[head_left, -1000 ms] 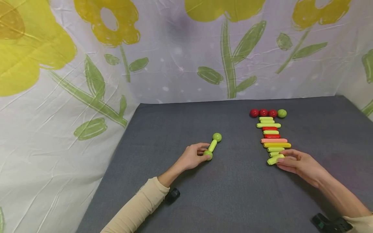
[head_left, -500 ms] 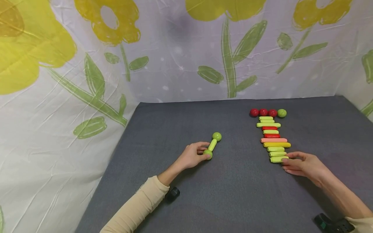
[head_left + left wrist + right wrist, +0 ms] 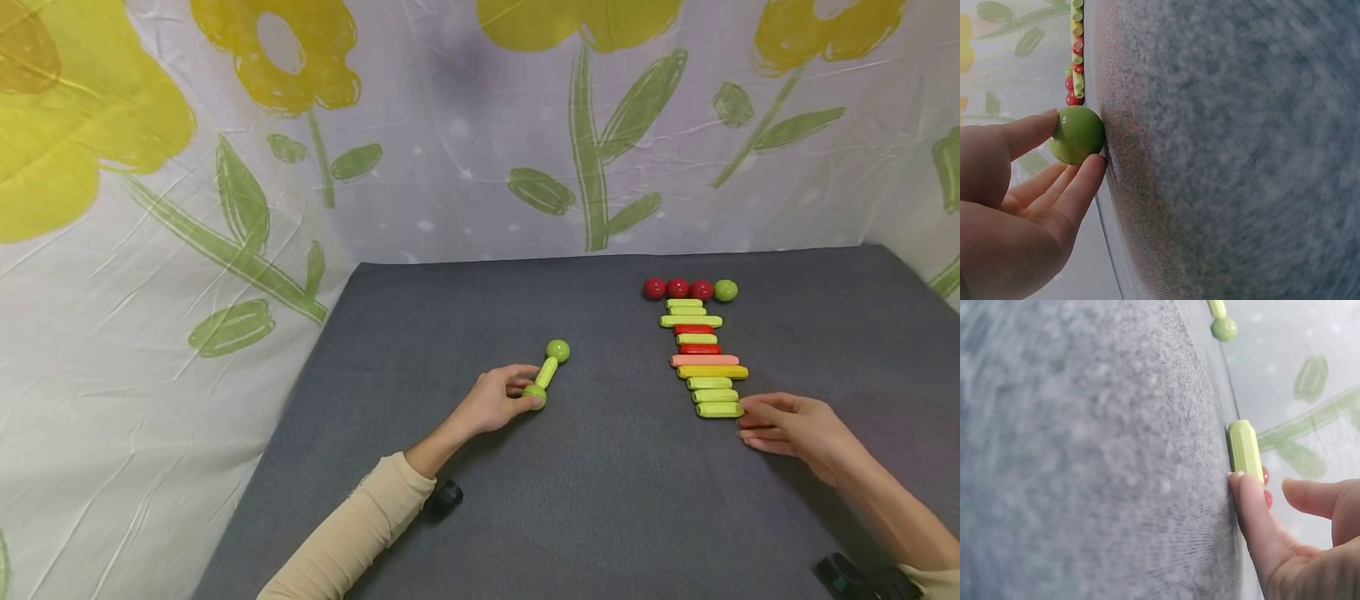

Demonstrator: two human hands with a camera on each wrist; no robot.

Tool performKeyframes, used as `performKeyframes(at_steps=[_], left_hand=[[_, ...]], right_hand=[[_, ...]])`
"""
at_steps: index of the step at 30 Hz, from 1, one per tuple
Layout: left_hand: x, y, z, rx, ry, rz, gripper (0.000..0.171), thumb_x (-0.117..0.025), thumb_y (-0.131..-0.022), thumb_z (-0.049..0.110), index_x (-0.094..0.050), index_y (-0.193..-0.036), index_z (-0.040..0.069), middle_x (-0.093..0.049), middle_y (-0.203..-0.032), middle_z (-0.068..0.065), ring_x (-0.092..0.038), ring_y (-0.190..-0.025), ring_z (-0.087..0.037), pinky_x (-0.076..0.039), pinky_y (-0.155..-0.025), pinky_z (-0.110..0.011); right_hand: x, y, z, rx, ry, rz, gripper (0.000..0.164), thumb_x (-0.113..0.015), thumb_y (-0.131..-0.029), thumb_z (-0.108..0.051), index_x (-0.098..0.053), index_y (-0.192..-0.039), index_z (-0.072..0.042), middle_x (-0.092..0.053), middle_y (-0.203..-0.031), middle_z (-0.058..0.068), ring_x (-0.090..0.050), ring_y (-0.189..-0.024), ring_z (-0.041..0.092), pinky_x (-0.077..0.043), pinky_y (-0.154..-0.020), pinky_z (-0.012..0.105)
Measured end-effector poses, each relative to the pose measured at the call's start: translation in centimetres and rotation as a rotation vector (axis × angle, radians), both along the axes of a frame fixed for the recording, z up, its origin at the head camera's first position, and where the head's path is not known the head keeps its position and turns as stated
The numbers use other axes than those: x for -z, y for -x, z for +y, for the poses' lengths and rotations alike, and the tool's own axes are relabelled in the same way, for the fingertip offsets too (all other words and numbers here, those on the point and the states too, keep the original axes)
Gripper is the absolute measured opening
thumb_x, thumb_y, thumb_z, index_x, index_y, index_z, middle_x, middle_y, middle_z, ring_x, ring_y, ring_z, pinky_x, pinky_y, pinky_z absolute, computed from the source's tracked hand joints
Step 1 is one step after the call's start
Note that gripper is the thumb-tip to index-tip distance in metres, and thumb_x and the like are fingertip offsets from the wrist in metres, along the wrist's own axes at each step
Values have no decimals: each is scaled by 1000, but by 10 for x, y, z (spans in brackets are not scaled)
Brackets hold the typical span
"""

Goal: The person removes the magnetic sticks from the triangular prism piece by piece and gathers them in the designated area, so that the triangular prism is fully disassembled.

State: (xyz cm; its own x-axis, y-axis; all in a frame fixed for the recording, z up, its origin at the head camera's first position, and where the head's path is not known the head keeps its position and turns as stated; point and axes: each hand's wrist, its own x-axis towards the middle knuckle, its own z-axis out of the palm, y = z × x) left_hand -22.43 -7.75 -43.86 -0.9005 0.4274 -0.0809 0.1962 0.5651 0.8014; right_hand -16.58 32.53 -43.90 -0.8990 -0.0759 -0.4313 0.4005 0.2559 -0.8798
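My left hand pinches a green ball between thumb and fingers. That ball forms the near end of a dumbbell-like piece, with a light green rod and a second green ball beyond it. On the right, my right hand is beside the nearest light green rod of a column. Its fingertips are right at the rod's right end, and in the right wrist view the thumb stands away from the rod. Red, pink, yellow and green rods lie side by side up the column.
Three red balls and a green ball sit in a line at the column's far end. Everything lies on a dark grey table. A flower-print cloth rises behind the table's back edge.
My right hand has set the tilted green rod straight at the near end of the column, then loosened and drawn back right. My left hand keeps its place on the ball.
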Motion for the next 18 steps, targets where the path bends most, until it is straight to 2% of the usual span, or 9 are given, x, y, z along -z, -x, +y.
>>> performKeyframes(at_steps=[4, 9, 14, 18], left_hand=[[-1, -1, 0, -3, 4, 4, 49, -70, -89, 17, -53, -134, 5, -62, -120, -15, -61, -108, -24, -52, -84, -32], [-1, -2, 0, 2, -1, 1, 49, -69, -89, 16, -53, -134, 4, -62, -120, -15, -61, -109, -24, -53, -84, -32], [-1, -2, 0, -3, 3, -2, 50, -69, -89, 17, -52, -135, 5, -62, -120, -14, -61, -109, -24, -52, -84, -32], [-1, -1, 0, -1, 2, 4, 49, -70, -89, 16, -53, -134, 5, -62, -120, -15, -61, -108, -24, -53, -84, -32]], right_hand=[[-3, -2, -1, 10, -42, 4, 60, -49, -101, -31, -32, -133, 16, -65, -91, 5, -69, -80, 15, -56, -73, 33], [-4, -2, -3, -24, -47, -10, 57, -52, -99, -37, -45, -124, 14, -65, -87, 5, -69, -79, 16, -57, -71, 32], [-3, -2, -6, -193, 50, -40, 49, -50, -101, -33, -54, -126, 10, -68, -98, 7, -68, -85, 20, -56, -76, 34], [0, -2, -6, -291, 151, -56, 41, -48, -102, -30, -59, -128, 0, -67, -105, 7, -67, -88, 22, -55, -79, 35]])
